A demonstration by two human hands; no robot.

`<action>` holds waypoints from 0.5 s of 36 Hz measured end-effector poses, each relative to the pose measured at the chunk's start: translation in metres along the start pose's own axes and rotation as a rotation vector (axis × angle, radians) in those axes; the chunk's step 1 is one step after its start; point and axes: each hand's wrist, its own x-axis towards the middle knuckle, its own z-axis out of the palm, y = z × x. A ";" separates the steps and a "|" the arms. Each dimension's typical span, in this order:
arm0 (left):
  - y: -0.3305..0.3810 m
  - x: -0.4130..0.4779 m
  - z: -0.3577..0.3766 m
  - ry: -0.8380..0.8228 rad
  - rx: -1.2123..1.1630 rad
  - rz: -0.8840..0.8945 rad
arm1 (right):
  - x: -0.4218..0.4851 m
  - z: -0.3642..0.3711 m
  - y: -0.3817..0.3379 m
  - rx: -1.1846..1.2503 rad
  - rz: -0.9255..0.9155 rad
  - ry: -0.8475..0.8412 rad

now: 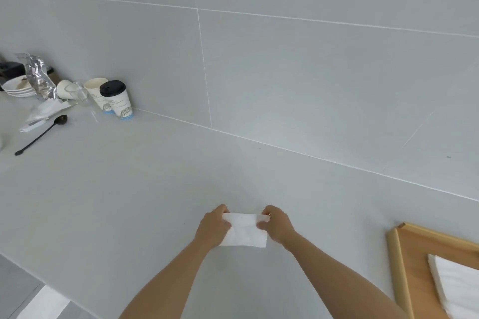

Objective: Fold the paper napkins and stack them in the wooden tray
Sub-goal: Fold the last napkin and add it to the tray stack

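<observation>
While both hands work above the pale counter [129, 189], the napkin [245, 230] hangs stretched between them, and it's a two-handed pinch: the left hand [213, 226] has its fingers closed on the napkin's upper left corner, the right hand [277, 225] has thumb and fingertips nipped shut on the upper right corner. Nothing else is in either hand. The napkin's long axis runs straight across from one set of fingers to the other, its lower edge drooping free towards the person, so it reads as already folded at least once, though how many layers there are can't be made out. Now the relation that matters: the wooden tray [404, 267] sits well off to the right of the right-hand fingers and nearer the person, with a stack of napkins [456, 285] already lying in it, partly cut by the frame edge. So the right hand is clearly the nearer one for the drop. My read: another fold or a crease comes first, then a carry rightward and back, turning the napkin to match the stack's slanted edges.
</observation>
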 end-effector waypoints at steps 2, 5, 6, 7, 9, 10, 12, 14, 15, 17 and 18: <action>0.014 0.000 0.002 0.023 -0.044 0.040 | -0.003 -0.013 0.003 0.073 -0.002 0.039; 0.043 -0.001 0.012 0.033 -0.097 0.106 | -0.013 -0.037 0.012 0.199 0.011 0.127; 0.052 -0.002 0.016 0.034 -0.105 0.124 | -0.017 -0.045 0.016 0.230 0.014 0.155; 0.061 -0.003 0.021 0.033 -0.118 0.143 | -0.021 -0.053 0.021 0.257 0.019 0.187; 0.081 -0.004 0.032 0.029 -0.142 0.182 | -0.029 -0.070 0.032 0.300 0.032 0.252; 0.092 -0.006 0.040 0.023 -0.150 0.205 | -0.034 -0.080 0.040 0.316 0.038 0.287; 0.110 -0.008 0.053 0.013 -0.162 0.246 | -0.042 -0.096 0.054 0.340 0.049 0.345; 0.130 -0.012 0.068 -0.001 -0.160 0.293 | -0.053 -0.113 0.070 0.374 0.059 0.391; 0.139 -0.014 0.077 -0.012 -0.155 0.316 | -0.058 -0.121 0.079 0.391 0.069 0.408; 0.158 -0.018 0.094 -0.043 -0.144 0.355 | -0.069 -0.138 0.097 0.410 0.096 0.435; 0.168 -0.020 0.104 -0.063 -0.139 0.371 | -0.075 -0.147 0.107 0.407 0.109 0.447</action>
